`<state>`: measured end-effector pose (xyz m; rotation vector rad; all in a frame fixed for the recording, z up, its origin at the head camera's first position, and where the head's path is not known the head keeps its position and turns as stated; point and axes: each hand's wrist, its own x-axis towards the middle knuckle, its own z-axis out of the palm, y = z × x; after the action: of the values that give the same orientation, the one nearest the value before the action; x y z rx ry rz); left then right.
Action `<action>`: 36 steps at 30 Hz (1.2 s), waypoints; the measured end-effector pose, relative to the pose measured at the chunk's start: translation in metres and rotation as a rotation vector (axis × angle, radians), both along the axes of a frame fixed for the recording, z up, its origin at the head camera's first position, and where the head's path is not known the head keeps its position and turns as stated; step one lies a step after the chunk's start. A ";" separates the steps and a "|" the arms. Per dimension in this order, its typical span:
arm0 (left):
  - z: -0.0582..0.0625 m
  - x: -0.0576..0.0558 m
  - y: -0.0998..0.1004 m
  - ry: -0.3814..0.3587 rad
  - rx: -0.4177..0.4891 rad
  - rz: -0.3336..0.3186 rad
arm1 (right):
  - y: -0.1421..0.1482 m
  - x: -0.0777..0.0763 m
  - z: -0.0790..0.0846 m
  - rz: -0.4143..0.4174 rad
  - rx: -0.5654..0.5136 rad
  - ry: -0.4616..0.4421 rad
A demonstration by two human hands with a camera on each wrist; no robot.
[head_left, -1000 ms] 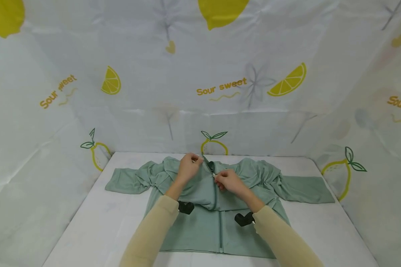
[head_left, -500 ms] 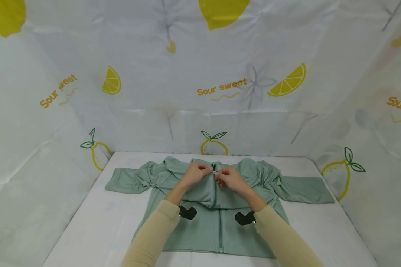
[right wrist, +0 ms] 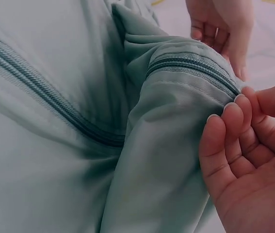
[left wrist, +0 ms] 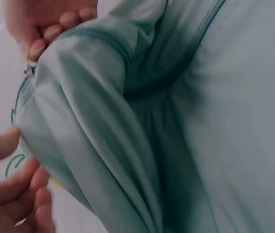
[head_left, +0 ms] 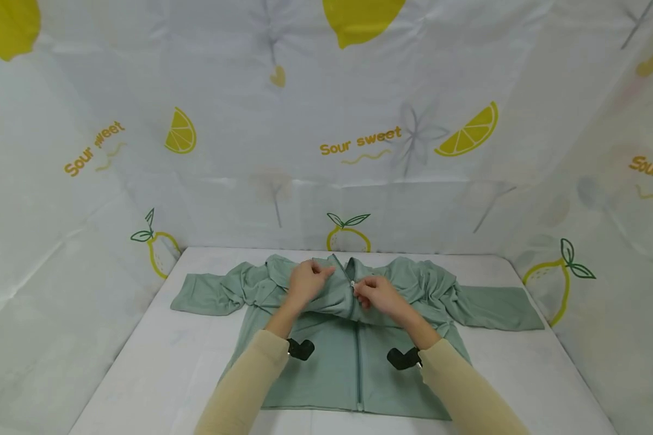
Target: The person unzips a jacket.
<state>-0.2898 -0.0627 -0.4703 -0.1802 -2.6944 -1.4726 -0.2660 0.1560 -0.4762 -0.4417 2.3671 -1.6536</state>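
Note:
A sage-green zip-up jacket (head_left: pixel 315 374) lies spread out, its upper front lifted and bunched over the lower part. My right hand (head_left: pixel 378 295) pinches the small zipper pull (left wrist: pixel 29 70) near the collar between thumb and index finger. To the left, my left hand (head_left: pixel 307 283) is beside the collar edge, thumb and fingers apart. The left wrist view has that thumb (left wrist: pixel 4 145) at the cloth's edge, with a gap to the fingers below. Closed zipper teeth (right wrist: pixel 195 65) run down from the right fingertips over the raised fold.
The jacket lies on a white table (head_left: pixel 147 362), both sleeves stretched sideways: the left sleeve (head_left: pixel 201 295) and right sleeve (head_left: pixel 500 308). A white lemon-print sheet (head_left: pixel 239 151) surrounds the back and sides. Black wrist devices (head_left: pixel 300 349) hang under both wrists.
My left hand came down to the zipper top, then drew back left, fingers parting. The right hand keeps the zipper pull, shifted slightly right. The lifted front's lower fold has risen.

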 end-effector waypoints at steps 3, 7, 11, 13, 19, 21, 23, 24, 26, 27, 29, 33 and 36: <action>-0.002 0.004 0.003 -0.050 0.008 -0.159 | -0.001 -0.001 0.003 -0.004 -0.003 -0.002; -0.006 0.006 0.006 -0.119 0.132 -0.273 | -0.002 -0.002 0.003 0.001 0.004 0.011; -0.006 0.003 0.006 -0.128 0.211 -0.177 | -0.003 0.001 0.002 0.035 0.013 0.029; -0.005 0.001 0.002 -0.123 0.256 -0.084 | -0.001 0.003 0.001 0.052 0.018 0.025; -0.002 -0.002 -0.010 -0.054 0.251 0.103 | 0.006 0.007 -0.002 0.061 0.034 -0.002; -0.003 0.000 -0.010 0.007 0.198 0.099 | 0.006 0.006 -0.002 0.041 0.028 -0.014; -0.004 0.003 -0.008 0.080 0.129 0.093 | 0.005 0.007 0.003 0.024 0.022 -0.022; -0.004 0.005 -0.006 0.115 0.105 0.072 | 0.004 0.006 0.004 0.014 0.018 -0.027; -0.005 0.008 -0.001 0.139 0.047 0.000 | 0.003 0.005 0.006 -0.001 0.007 -0.032; -0.006 0.009 0.001 0.130 0.023 -0.044 | 0.003 0.005 0.006 -0.005 0.005 -0.034; -0.008 0.010 0.005 0.080 0.004 -0.140 | 0.002 0.003 0.002 -0.008 -0.001 -0.032; -0.011 0.009 0.012 0.000 0.083 -0.245 | 0.001 0.003 0.000 -0.011 -0.005 -0.020; -0.014 0.007 0.015 -0.022 0.156 -0.255 | -0.001 0.004 -0.001 -0.009 0.004 -0.007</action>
<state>-0.2828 -0.0478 -0.4841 -0.5175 -2.6366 -1.7526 -0.2618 0.1550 -0.4771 -0.4240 2.3704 -1.6521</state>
